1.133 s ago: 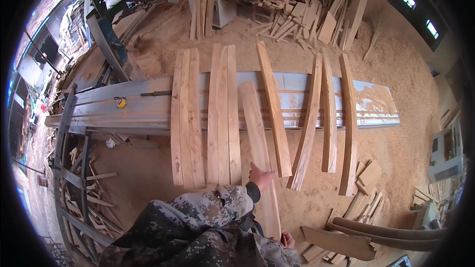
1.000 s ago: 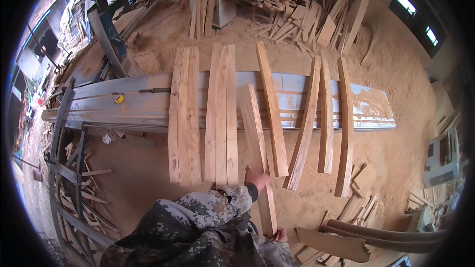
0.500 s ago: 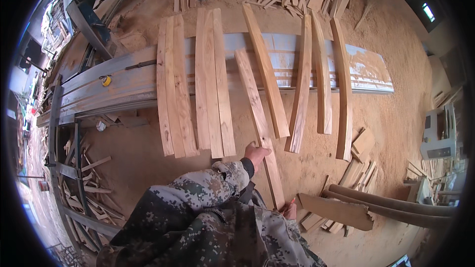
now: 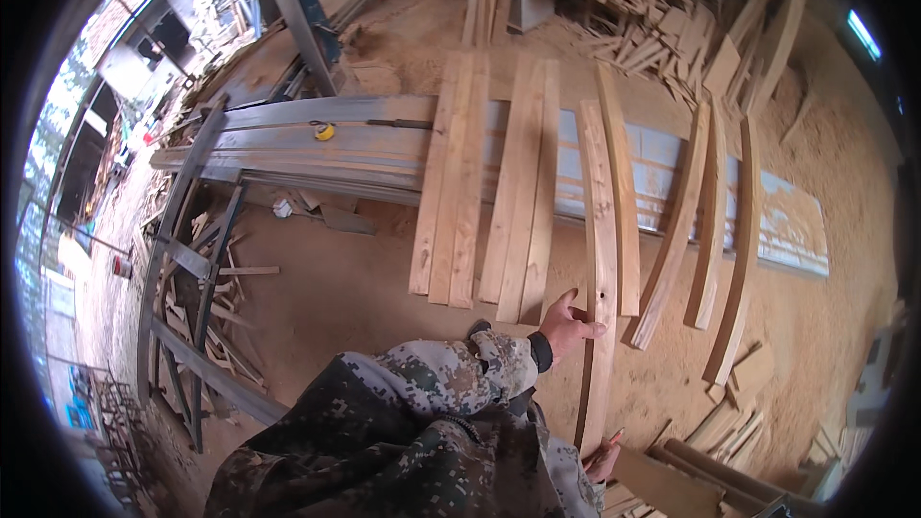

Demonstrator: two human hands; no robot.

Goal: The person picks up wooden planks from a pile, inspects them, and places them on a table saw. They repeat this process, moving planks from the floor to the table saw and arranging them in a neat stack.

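Observation:
A long pale wooden plank with a small dark knot runs away from me, its far part over a grey metal bench. My left hand grips its left edge, thumb on top and the other fingers partly hidden. At its near end, my right hand is closed against the wood. A thin red-tipped thing like a pencil pokes up from the right fingers; its lower part is hidden. Just right of the plank lies another plank.
Two groups of planks lie across the bench on the left, and several single planks on the right. A yellow tape measure sits on the bench. Offcuts are heaped beyond it, with more scraps at near right. Sawdust covers the floor.
My view has swung, so the scene sits further right and lower. The held plank now stands straighter in the picture. Both hands stay at the same places along it.

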